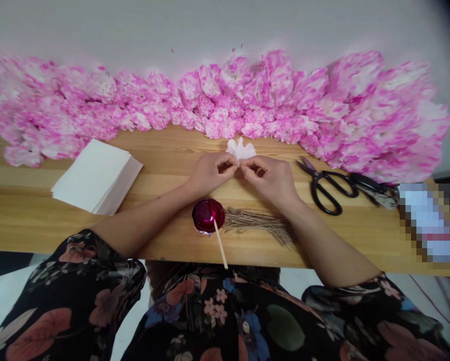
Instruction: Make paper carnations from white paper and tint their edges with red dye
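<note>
Head view, nearest first: a black garment with printed flowers and leaves [210,311] fills the bottom, below a pale wooden table [165,150]. Close to the table's near edge sits a small round dish [206,231], holding glossy dark magenta liquid [202,213]; a thin pale wooden stick [220,244] leans out of it towards the wearer. Just right of the dish lies a bundle of thin brown stems [255,220], its right end near the right forearm.

Beyond, at the centre, the left hand [213,173] and right hand [272,180] are close together, each pinching with thumb and forefinger the base of a small white ruffled piece [240,148]. Its frilled edge fans away from the wearer; fingertips hide most of its base, and it shows no clear long axis. To the left is a stack of white square sheets [93,175]; to the right, black-handled scissors [316,175] point left and away, beside a metal-and-black hand tool [379,189] and a pixelated object [430,220]. Farthest, a long bank of pink-and-white ruffled flowers [225,95] lines a grey wall [135,25].
</note>
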`<action>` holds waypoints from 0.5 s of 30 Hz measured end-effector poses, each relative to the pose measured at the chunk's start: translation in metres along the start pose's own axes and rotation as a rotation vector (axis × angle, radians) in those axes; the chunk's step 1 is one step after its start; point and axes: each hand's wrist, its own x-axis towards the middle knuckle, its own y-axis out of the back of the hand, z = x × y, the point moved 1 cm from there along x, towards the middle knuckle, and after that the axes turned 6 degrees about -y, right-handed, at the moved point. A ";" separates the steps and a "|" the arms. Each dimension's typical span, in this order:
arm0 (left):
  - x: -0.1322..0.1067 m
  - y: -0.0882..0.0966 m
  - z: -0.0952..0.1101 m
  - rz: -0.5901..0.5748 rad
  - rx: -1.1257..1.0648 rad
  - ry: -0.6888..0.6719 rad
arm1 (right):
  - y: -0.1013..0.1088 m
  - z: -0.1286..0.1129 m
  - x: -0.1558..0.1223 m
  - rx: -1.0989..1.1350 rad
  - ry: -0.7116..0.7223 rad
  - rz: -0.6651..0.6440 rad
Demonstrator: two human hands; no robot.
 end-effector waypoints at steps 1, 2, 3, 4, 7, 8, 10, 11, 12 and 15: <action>0.000 0.000 0.000 -0.004 0.006 -0.002 | 0.000 0.000 0.000 -0.010 0.013 0.002; 0.000 0.000 0.000 -0.008 0.014 -0.003 | 0.000 0.000 0.000 -0.019 0.025 0.002; 0.000 0.000 0.000 -0.011 0.020 -0.006 | 0.000 0.001 0.000 -0.026 0.035 0.003; 0.000 0.001 0.001 -0.015 0.026 -0.008 | -0.001 0.001 0.000 -0.034 0.042 0.002; 0.000 0.001 0.001 -0.022 0.030 -0.013 | -0.001 0.001 0.000 -0.050 0.048 0.004; 0.000 0.001 0.001 -0.024 0.027 -0.013 | -0.001 0.000 0.000 -0.052 0.044 0.007; 0.000 0.000 0.001 -0.026 0.016 -0.008 | -0.001 0.000 0.000 -0.045 0.025 0.012; 0.000 0.000 0.000 -0.025 0.008 -0.002 | -0.001 0.000 0.000 -0.038 0.012 0.011; 0.000 0.000 0.000 -0.023 -0.001 0.006 | -0.001 0.000 0.000 -0.030 -0.002 0.008; 0.000 -0.001 -0.002 -0.017 -0.022 0.015 | -0.001 0.001 0.000 -0.010 -0.013 -0.011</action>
